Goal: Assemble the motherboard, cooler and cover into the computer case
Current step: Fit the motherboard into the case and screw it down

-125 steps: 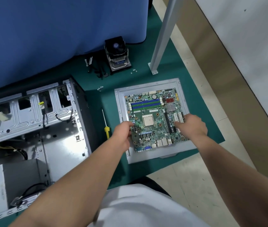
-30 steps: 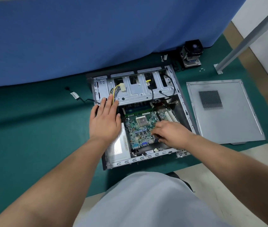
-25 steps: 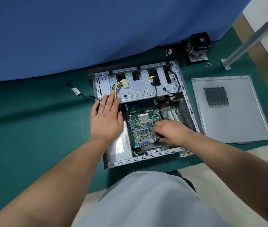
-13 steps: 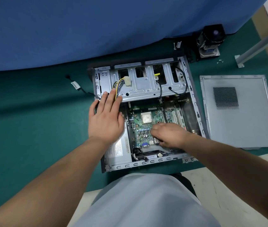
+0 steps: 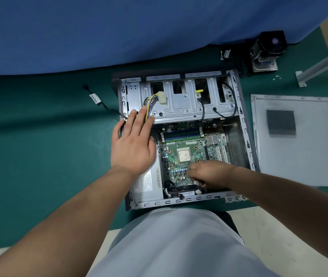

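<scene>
Since five seconds ago the motherboard (image 5: 187, 154) has gone from lying on the cover (image 5: 299, 140) to sitting inside the computer case (image 5: 245, 124), and my view has swung left so the case fills the middle. Over the last second I see almost no change: both hands keep their places and the board sits a touch deeper toward the drive cage (image 5: 181, 100).

My left hand (image 5: 133, 144) lies flat, fingers straight and close together, palm down over the left part of the case where the power supply (image 5: 149, 184) sits, fingertips reaching the yellow and black cable bundle (image 5: 151, 100) at the cage edge. My right hand (image 5: 209, 172) is down on the near right part of the board, fingers curled; I cannot tell whether they pinch the board's edge or only press on it, since the hand hides the contact.

I see the board lying flat in the case floor, its processor socket showing in the middle and memory slots toward the cage. Right of the case, just beside it, the cover lies flat on the green mat (image 5: 39, 156) with its vent grille up. Farther back and to the right, near the blue cloth (image 5: 119, 27), the cooler (image 5: 265, 50) stands apart from the case, with a few small screws (image 5: 277, 77) close by and a metal post (image 5: 319, 64) beyond them.
</scene>
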Motion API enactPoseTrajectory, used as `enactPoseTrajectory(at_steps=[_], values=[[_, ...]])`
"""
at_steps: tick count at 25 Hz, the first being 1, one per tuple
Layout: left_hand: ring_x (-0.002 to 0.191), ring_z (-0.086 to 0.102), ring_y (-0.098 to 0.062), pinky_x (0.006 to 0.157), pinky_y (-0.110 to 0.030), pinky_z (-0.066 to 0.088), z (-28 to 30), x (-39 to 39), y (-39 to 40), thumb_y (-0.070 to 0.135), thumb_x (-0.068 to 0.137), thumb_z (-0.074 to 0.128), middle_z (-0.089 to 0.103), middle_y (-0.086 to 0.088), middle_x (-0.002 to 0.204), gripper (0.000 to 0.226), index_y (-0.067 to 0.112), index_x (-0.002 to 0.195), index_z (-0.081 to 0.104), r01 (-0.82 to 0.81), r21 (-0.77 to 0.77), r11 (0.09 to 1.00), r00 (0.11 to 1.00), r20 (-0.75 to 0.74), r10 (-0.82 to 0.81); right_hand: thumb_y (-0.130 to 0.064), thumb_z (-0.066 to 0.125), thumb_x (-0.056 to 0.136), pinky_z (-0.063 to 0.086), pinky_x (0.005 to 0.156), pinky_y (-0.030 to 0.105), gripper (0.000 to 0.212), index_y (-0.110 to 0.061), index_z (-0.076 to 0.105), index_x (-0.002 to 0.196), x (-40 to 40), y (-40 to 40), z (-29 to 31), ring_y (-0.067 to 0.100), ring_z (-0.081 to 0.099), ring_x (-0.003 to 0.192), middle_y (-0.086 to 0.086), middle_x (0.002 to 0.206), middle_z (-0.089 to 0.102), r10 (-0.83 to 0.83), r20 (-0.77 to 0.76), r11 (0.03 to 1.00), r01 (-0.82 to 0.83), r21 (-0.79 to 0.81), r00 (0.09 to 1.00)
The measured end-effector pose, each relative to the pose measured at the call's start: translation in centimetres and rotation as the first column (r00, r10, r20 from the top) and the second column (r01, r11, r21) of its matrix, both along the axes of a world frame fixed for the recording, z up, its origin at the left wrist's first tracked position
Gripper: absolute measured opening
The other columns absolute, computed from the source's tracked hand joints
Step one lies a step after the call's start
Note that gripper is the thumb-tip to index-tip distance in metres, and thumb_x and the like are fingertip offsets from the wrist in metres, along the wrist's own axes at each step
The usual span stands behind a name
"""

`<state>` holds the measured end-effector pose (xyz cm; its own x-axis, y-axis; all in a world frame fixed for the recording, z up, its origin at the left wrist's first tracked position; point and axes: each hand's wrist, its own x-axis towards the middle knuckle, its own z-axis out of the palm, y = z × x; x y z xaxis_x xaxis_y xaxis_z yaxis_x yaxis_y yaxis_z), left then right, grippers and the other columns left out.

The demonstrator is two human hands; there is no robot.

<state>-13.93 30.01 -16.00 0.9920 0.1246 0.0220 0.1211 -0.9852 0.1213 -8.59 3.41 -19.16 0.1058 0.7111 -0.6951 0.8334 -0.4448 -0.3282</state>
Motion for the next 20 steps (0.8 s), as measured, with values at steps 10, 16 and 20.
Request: enactPoseTrajectory(at_steps=[10,16,20], values=[[0.156,0.018,-0.018,0.124,-0.046,0.015,0.2,0.0,-0.1,0.037,0.096,0.036,0.018,0.004,0.17,0.059,0.029,0.155,0.037,-0.002,-0.005,1.0,1.0,0.003,0.002,-0.022,0.049,0.103,0.054,0.062,0.029,0.01,-0.017,0.057,0.099,2.3,-0.7,1.0,0.015,0.064,0.074,0.002,0.086,0.063,-0.745,0.135,0.657,0.754,-0.017,0.653],[0.156,0.017,-0.017,0.124,-0.046,0.015,0.1,-0.1,-0.1,0.037,0.095,0.035,0.018,0.005,0.17,0.059,0.029,0.154,0.037,-0.002,-0.002,1.0,1.0,0.009,0.002,-0.02,0.062,0.096,0.056,0.064,0.034,0.018,-0.014,0.059,0.079,2.5,0.9,0.2,0.021,0.065,0.07,0.005,0.079,0.066,-0.836,0.351,0.45,0.893,-0.003,0.423],[0.156,0.017,-0.016,0.124,-0.045,0.014,0.2,0.0,-0.1,0.037,0.095,0.035,0.019,0.005,0.17,0.059,0.029,0.154,0.038,-0.005,-0.018,1.0,1.0,0.018,0.005,-0.014,0.062,0.092,0.048,0.055,0.028,0.017,-0.014,0.058,0.075,2.6,1.9,0.0,0.018,0.059,0.062,0.004,0.072,0.062,-0.809,0.437,0.44,0.898,0.008,0.393]])
